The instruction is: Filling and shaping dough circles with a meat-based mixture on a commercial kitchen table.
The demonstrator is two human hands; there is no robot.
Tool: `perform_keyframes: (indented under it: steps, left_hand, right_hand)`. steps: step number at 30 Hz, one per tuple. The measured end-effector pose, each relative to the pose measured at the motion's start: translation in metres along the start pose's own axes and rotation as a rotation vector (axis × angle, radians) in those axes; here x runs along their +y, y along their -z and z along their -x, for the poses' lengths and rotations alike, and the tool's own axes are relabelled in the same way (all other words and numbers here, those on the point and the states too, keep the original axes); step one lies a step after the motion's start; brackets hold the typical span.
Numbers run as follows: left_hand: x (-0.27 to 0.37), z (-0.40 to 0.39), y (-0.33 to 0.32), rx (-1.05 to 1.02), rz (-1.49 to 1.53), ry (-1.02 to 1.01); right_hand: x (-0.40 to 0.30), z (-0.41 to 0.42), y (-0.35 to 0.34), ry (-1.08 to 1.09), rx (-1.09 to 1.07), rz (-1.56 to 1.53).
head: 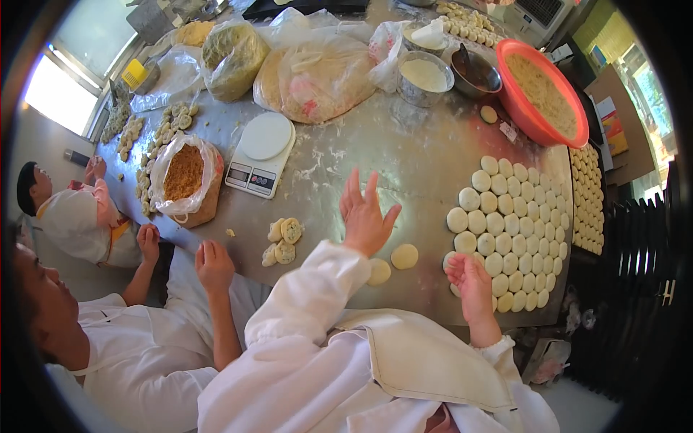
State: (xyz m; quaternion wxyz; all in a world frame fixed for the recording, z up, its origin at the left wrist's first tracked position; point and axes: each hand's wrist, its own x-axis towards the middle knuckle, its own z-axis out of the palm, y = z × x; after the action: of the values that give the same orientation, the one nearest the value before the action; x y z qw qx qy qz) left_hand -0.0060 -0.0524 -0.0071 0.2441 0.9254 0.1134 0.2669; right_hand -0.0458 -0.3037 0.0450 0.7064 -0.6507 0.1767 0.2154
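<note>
Over the floured steel worktable (427, 178), my left hand (367, 216) is raised with its fingers spread and nothing in it. Two flattened dough rounds lie close below it, one round (404, 256) beside the wrist and another round (378, 271) partly covered by my sleeve. My right hand (470, 281) is at the near left edge of the rows of pale dough rounds (510, 223), its fingers curled; whether it holds a round is hidden. To the left lies a small cluster of filled dough pieces (285, 253).
A digital kitchen scale (261, 154) and an opened bag of brown crumbly filling (185, 173) stand left. Behind are filled plastic bags (314, 81), metal bowls (425, 76) and a red basin (541, 97). Two co-workers are at the left, one with hands (215, 265) near the table edge.
</note>
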Motion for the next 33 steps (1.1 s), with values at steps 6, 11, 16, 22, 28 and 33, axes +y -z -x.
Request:
perform_keyframes:
  steps: [6, 11, 16, 22, 28, 33]
  left_hand:
    - [0.004, 0.094, 0.05, -0.394, 0.172, 0.068]
    - [0.004, 0.112, 0.051, -0.473, 0.151, 0.118]
    - [-0.011, 0.121, 0.043, -0.481, 0.038, -0.032]
    - [-0.006, 0.102, 0.067, -0.688, 0.392, 0.264]
    - [-0.026, 0.112, 0.075, -0.47, 1.194, 1.032]
    - [-0.042, 0.11, 0.097, -0.53, 1.324, 1.149]
  right_hand:
    - [0.015, -0.017, -0.035, 0.309, -0.196, 0.653]
    - [0.035, -0.034, -0.054, 0.753, -0.15, 1.091]
    - [0.05, -0.051, -0.066, 0.781, -0.14, 1.297]
    - [0.02, -0.042, -0.078, 0.385, -0.253, 1.168]
    - [0.021, -0.055, -0.08, 0.111, -0.399, 0.662]
    - [-0.002, -0.06, -0.085, 0.027, -0.664, 0.736]
